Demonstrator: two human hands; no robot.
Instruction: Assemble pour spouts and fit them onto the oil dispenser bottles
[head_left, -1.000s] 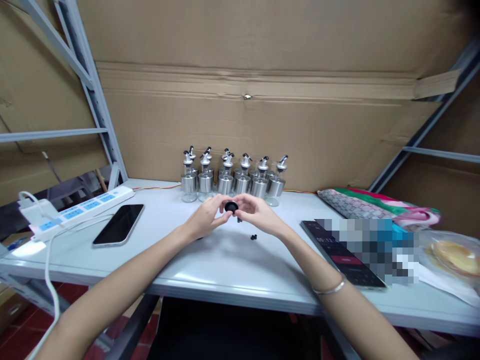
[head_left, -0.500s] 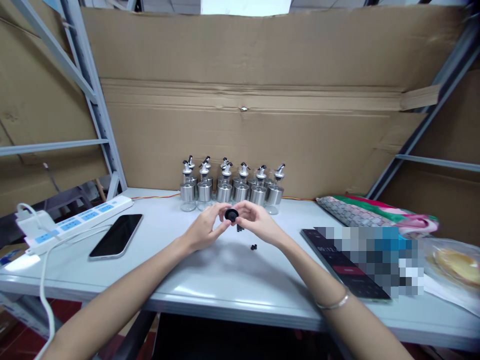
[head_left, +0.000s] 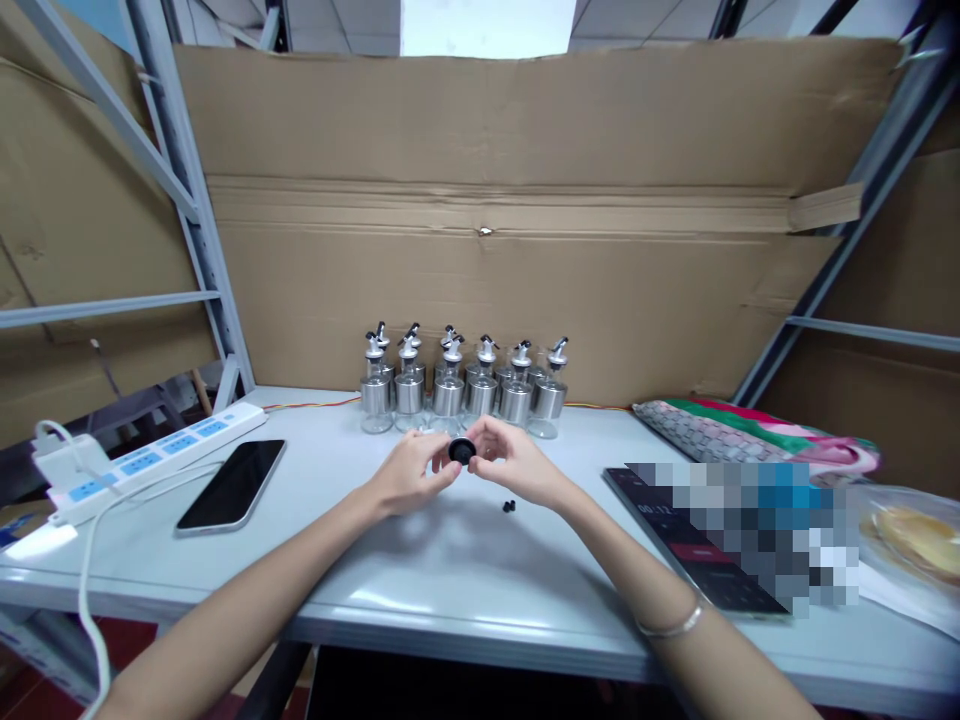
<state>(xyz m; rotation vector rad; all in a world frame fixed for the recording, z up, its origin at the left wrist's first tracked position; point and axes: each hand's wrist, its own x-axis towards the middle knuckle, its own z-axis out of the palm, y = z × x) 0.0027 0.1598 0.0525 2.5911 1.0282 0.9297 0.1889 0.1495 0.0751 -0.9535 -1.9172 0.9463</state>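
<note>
- At the far left of the bench point(head_left: 450, 590), a white power strip point(head_left: 161, 450) carries a plugged-in charger point(head_left: 71, 465), whose cable point(head_left: 94, 600) hangs over the near edge.
- Just right of the strip lies a phone point(head_left: 232, 485), screen dark.
- Left of the middle, the left hand point(head_left: 416, 472) has its grip closed, thumb and fingers pinching the left side of a round black piece point(head_left: 462, 451).
- At the middle, the piece sits between both hands, above the bench; far behind stand bottles point(head_left: 448, 397) with pourer tops.
- Right of the piece, the right hand point(head_left: 517, 463) has its grip pinching the other side.
- The step in hand looks like close two-handed handling; the next move seems to call for light, steady fingertips.
- Near the right hand lie small black bits point(head_left: 509, 506).
- Farther right is a device point(head_left: 697, 553) showing numbers, partly masked.
</note>
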